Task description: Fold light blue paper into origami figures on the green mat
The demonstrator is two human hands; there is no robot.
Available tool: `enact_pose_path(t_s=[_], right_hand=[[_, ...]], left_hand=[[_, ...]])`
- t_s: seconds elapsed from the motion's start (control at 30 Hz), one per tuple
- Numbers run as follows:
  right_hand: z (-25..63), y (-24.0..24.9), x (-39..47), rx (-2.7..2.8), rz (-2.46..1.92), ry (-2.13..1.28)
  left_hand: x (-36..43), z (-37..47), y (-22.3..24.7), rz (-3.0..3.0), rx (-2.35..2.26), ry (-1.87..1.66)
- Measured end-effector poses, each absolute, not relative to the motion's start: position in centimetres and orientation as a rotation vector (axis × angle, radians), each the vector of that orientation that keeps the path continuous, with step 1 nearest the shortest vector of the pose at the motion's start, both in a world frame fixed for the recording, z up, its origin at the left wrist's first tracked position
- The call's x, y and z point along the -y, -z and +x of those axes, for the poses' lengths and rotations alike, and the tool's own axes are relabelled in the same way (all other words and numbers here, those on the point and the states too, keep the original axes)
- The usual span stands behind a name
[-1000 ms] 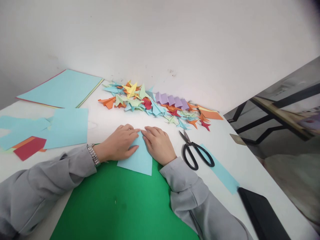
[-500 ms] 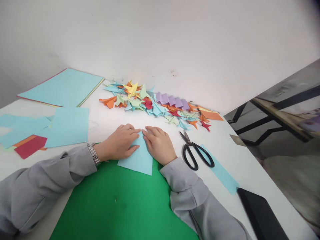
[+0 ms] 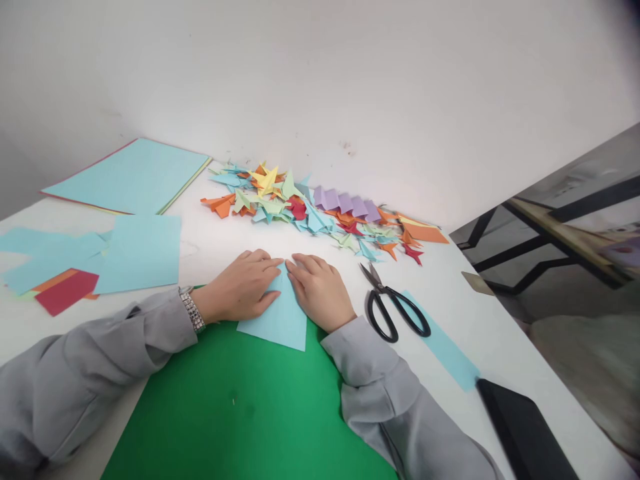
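A light blue sheet of paper (image 3: pixel 280 327) lies on a green mat (image 3: pixel 240 407), with a pointed far end between my two hands and a wide near edge. My left hand (image 3: pixel 245 285) covers its left side, fingers curled together at the tip and thumb resting on the sheet. From the right, my right hand (image 3: pixel 323 290) holds the far tip and the right edge with bent fingers. The fingertips of both hands nearly meet there and hide part of the folded edges.
Open black-handled scissors (image 3: pixel 395 310) and a blue paper strip (image 3: pixel 450 350) lie right of my right hand, near a black flat device (image 3: pixel 525 427). Folded paper pieces (image 3: pixel 310 213) line the wall. Blue sheets (image 3: pixel 145 253) and a red piece (image 3: pixel 70 291) lie left.
The view has shifted slightly, so everything sits a little further right. Both hands keep nearly the same place on the blue paper.
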State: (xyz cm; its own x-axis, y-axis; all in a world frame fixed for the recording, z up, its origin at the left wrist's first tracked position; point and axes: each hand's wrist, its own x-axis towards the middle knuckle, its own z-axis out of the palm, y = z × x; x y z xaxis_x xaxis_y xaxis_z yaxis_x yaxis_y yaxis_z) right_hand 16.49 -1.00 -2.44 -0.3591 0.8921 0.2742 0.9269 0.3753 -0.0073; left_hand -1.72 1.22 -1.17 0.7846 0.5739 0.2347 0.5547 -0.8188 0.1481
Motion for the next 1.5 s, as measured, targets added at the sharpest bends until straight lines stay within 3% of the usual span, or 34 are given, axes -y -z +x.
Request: enact_pose_path(t_s=[1.5], right_hand=[[16.64,2.85,1.03,2.299,-1.599,0.05]], left_hand=[[-0.92,-1.66,1.8,3.089,-0.932,-0.346]])
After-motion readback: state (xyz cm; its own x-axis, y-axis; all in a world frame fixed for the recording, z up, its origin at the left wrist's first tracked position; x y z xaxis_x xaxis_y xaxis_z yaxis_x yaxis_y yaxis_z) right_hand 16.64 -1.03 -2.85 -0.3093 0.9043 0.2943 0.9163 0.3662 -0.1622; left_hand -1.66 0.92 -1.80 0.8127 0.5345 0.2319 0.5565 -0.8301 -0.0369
